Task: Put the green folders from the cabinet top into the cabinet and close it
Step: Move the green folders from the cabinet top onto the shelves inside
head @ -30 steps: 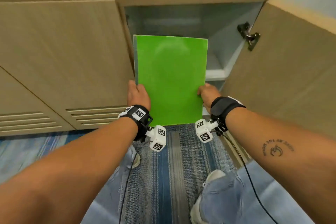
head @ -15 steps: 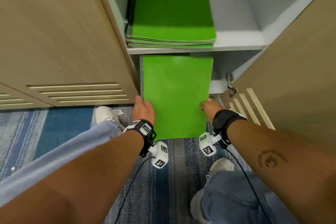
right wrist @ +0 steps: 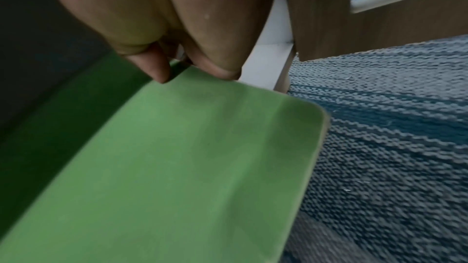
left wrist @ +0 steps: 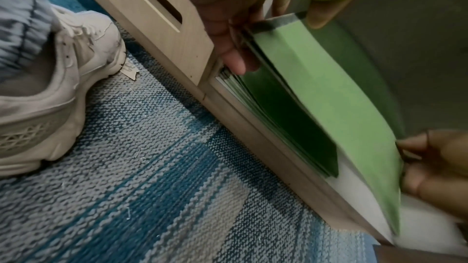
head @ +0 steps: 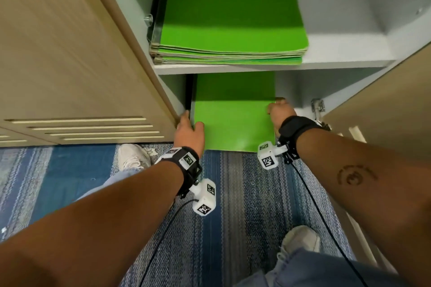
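The person is crouching at the open cabinet (head: 130,30) and holding one green folder (head: 233,121) flat by its two long edges, which looks like the way to keep a floppy sheet level while it is being fed under the shelf (head: 338,63). The left hand (head: 190,133) is pinching the folder's left edge, thumb on top and fingers (left wrist: 238,61) underneath, right beside the closed door's (head: 70,53) corner. The right hand (head: 278,113) is pinching the right edge between fingertips (right wrist: 159,73); its grip is pressed onto the folder, not spread. The folder's far half is sitting inside the lower compartment while its near end is hanging out over the carpet (head: 233,216). From the left wrist view it is lying above a pile of darker folders (left wrist: 288,115) already on the cabinet floor (left wrist: 354,179), so it seems to be going on top of them. On the shelf above, another stack of folders (head: 228,30) is resting against the left wall. Room is tight on the left, where the folder edge is running just beside the cabinet's inner wall; on the right there is open space up to the hinge (head: 317,107) and the opened door (head: 384,105). The opened door is not yet closed.
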Demonstrator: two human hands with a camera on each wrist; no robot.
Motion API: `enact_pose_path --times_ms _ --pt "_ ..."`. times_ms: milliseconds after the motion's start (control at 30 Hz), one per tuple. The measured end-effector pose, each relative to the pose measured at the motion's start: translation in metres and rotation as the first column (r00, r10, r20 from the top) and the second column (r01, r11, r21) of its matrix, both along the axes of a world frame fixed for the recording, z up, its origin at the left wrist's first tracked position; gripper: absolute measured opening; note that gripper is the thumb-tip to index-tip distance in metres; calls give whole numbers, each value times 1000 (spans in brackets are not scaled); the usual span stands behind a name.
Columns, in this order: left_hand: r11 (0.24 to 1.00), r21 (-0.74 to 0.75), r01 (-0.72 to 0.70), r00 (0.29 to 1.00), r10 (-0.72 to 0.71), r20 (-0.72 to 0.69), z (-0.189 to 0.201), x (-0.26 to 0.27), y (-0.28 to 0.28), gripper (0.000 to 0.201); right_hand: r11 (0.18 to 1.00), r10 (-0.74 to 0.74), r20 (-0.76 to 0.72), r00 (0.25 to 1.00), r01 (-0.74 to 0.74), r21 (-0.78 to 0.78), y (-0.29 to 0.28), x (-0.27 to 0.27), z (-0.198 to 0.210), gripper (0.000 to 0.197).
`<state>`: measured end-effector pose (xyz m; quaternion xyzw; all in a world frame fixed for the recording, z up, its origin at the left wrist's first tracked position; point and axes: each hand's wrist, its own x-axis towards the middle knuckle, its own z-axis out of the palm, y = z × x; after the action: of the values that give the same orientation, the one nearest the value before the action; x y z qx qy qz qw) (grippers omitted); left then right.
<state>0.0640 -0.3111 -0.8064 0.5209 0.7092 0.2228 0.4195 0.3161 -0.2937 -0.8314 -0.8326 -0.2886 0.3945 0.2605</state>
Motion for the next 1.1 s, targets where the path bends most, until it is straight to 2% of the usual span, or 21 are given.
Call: enact_pose_path --times_ms 67,133,233,367,533,633,733,833,900,1000,1100 --pt "999 -23 23 1000 -23 -13 -6 -3 -3 57 994 95 47 994 -92 -58 18 5 -2 38" --pt "998 -45 42 999 -43 -33 -12 -3 -8 58 988 151 78 985 -149 -25 38 7 -10 34" --pt "995 -92 27 997 -33 -64 -19 0 -14 63 986 165 130 978 -166 -5 57 4 -18 36" --pt "988 -153 -1 999 -5 -36 -32 7 -9 73 994 107 119 987 -110 18 71 1 -31 38" --pt "985 -170 -37 999 35 -17 -45 17 6 89 991 -86 10 996 84 106 76 -4 -52 42" --pt "989 -144 -38 999 33 -42 -49 25 8 92 1000 -5 69 998 4 29 78 -6 -62 44" --pt "992 -121 -26 999 20 -47 -57 30 2 97 996 91 166 982 -86 -37 82 -9 -68 54" --pt "997 -83 12 999 -15 -35 -61 32 -3 101 949 281 313 907 -215 -229 80 -14 -67 65" --pt "996 -66 52 997 -55 -55 -61 32 -4 101 920 366 360 858 -274 -280 78 -17 -66 69" --pt "996 -62 65 992 -71 -100 -56 31 -4 96 885 446 360 819 -345 -312 73 -18 -60 73" --pt "994 -60 92 978 -101 -182 -44 33 -3 86 893 430 327 841 -345 -289 57 -19 -47 79"
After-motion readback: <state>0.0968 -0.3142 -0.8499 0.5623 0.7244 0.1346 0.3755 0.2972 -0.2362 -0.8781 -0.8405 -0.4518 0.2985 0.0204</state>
